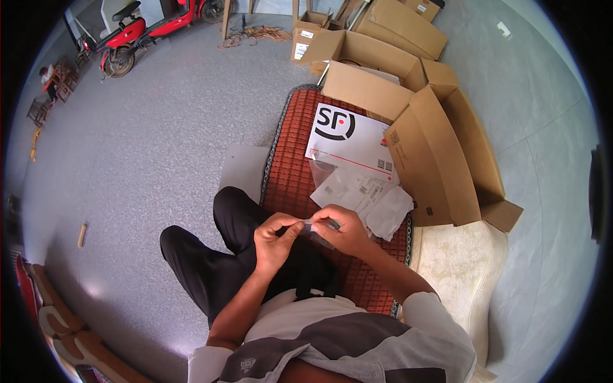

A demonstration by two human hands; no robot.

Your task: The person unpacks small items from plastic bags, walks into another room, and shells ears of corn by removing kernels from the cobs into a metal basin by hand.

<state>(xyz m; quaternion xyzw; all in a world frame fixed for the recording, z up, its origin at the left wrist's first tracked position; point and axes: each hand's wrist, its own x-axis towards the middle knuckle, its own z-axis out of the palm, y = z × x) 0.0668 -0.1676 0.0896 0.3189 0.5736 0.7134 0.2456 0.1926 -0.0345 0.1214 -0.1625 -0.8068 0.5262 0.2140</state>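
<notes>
Above my lap, my left hand and my right hand meet, pinching a small clear plastic bag between thumbs and fingertips. What the bag contains, if anything, is too small to tell. Beyond my hands, on the reddish-brown beaded seat mat, lies a white courier envelope with a large black logo. Nearer to my right hand are printed paper sheets and a crumpled white paper. A clear plastic sleeve shows partly under the envelope.
Open cardboard boxes stand along the right side of the seat by the wall, beside a cream seat arm. A red electric scooter is parked far left. Orange cable lies on the floor. Another person sits in the distance.
</notes>
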